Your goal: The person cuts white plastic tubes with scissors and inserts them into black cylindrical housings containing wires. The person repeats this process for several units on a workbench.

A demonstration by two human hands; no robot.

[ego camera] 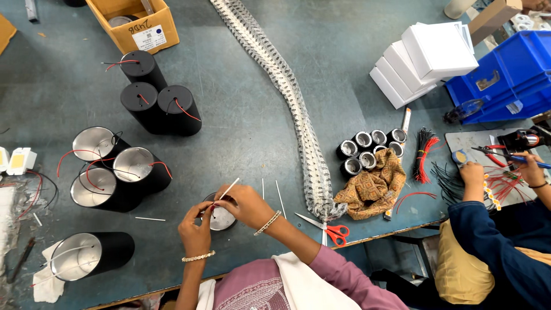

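My left hand [196,231] and my right hand [244,205] meet over a small round silver reflector cup [221,219] that rests on the grey-green table [241,109]. The right hand pinches a thin white sleeve tube [229,188] that sticks up and to the right, with red wire at the fingertips. The left hand steadies the cup's left side and pinches the wire. Both wrists wear bead bracelets.
Black cylinder lamp housings [117,178] with red and black wires stand left, one lying near the front edge [92,255]. Red-handled scissors [330,231], a long strip of parts [298,109], small cups [367,152], a patterned cloth, white boxes [422,57] and blue bins. A co-worker's hands [473,175] work at right.
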